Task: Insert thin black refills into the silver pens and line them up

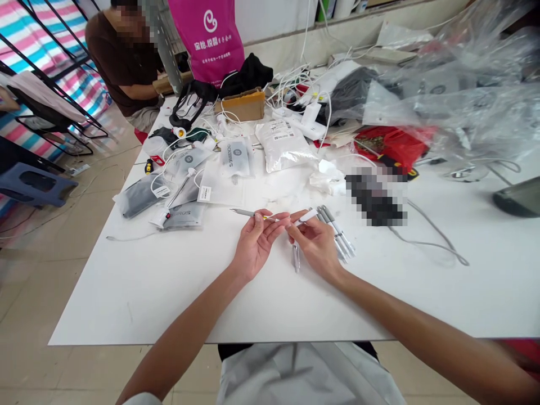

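My left hand pinches a slim grey pen part with a pointed tip toward the left; a thin white piece with a yellow bit runs on from it to the right. Close beside it, my right hand is closed on a white and grey pen barrel. The fingertips of both hands nearly meet. Several grey and white pens lie side by side just right of my right hand. One short grey pen piece rests on the table below my right fingers.
The white table holds packaged pouches at the left, a white plastic parcel behind my hands, crumpled tissue, and a cable at the right. Tangled wires and clear plastic bags fill the back. A person sits at the far left.
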Motion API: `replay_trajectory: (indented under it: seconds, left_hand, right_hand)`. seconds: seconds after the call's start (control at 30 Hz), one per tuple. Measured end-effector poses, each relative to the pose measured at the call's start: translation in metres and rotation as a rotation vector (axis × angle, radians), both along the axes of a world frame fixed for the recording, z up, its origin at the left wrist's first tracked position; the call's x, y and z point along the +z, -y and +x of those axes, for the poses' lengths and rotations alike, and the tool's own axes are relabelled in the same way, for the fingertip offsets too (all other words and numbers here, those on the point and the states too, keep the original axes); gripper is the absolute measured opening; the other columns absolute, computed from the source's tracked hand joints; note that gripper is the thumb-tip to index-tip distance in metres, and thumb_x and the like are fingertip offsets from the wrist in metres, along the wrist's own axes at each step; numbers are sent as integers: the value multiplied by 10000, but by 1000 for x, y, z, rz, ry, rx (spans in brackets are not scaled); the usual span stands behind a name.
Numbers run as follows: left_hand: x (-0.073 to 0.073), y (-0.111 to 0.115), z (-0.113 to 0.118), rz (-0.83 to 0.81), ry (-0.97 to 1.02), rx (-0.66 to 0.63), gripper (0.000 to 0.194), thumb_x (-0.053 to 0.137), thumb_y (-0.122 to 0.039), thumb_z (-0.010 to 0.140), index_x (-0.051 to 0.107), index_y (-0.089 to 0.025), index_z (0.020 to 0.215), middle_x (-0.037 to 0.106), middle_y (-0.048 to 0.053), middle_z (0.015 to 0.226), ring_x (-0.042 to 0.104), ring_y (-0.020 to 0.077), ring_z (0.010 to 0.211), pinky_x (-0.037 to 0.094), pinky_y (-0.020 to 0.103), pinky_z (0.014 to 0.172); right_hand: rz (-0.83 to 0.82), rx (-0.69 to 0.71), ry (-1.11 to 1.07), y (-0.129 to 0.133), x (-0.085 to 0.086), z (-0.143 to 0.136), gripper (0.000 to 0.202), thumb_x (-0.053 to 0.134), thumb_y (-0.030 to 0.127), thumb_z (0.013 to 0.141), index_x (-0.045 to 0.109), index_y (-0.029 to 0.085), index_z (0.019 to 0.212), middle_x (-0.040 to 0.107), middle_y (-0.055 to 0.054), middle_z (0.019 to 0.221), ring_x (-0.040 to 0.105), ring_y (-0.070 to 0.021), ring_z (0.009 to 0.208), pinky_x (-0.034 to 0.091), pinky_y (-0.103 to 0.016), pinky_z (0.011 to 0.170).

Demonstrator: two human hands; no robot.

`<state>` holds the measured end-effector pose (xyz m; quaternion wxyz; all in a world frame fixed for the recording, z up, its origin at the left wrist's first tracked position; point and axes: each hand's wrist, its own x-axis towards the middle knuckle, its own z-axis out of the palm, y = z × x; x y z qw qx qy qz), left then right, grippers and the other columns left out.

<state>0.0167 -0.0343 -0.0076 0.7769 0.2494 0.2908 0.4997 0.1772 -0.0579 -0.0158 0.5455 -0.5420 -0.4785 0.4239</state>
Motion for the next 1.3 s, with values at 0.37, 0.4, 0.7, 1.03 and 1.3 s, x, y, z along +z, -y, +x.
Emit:
replay_trajectory:
  seconds: [0.37, 0.4, 0.7, 1.03, 1.3]
  left_hand:
    - [8, -14, -16, 37, -14, 96, 228, 737, -407, 1023, 676, -199, 1093, 825, 82, 1142, 738, 238, 1299, 557, 331, 1151]
    - [8, -15, -17, 48, -21, 99, 241, 745, -413, 1017, 679, -198, 1102, 824, 89, 1156, 722, 248, 1327, 545, 340, 1168]
    - [5, -10, -11, 120, -99, 37, 326, 763, -451, 996, 688, -159, 1121, 814, 158, 1210, 754, 291, 1270, 503, 402, 1217]
    - [7, -37, -37, 1, 54, 266, 140, 669, -301, 1067, 681, -175, 1129, 787, 136, 1293, 650, 231, 1427, 553, 307, 1179]
    - [7, -49, -53, -41, 162, 299, 167, 548, -250, 1122, 676, -148, 1153, 764, 162, 1335, 657, 215, 1416, 593, 266, 1115]
  right_hand:
    - [170, 2, 180, -17, -2, 18, 381, 734, 591, 961, 765, 243, 1111, 757, -62, 977, 705, -194, 776, 612, -379, 721]
    - [221, -29, 229, -18, -1, 20, 357, 739, 560, 967, 759, 245, 1134, 760, -65, 1007, 703, -193, 794, 617, -384, 747]
    - [452, -116, 508, -15, 7, 22, 209, 722, 436, 1008, 650, 266, 1106, 791, -58, 1060, 680, -188, 773, 575, -349, 673]
    - [227, 119, 600, -31, 8, 36, 265, 469, 453, 1112, 596, 239, 1201, 672, -16, 843, 613, -186, 699, 469, -327, 643]
    - [233, 656, 779, -88, -2, 20, 266, 779, 346, 940, 769, 293, 1201, 756, -29, 964, 702, -198, 845, 506, -320, 821]
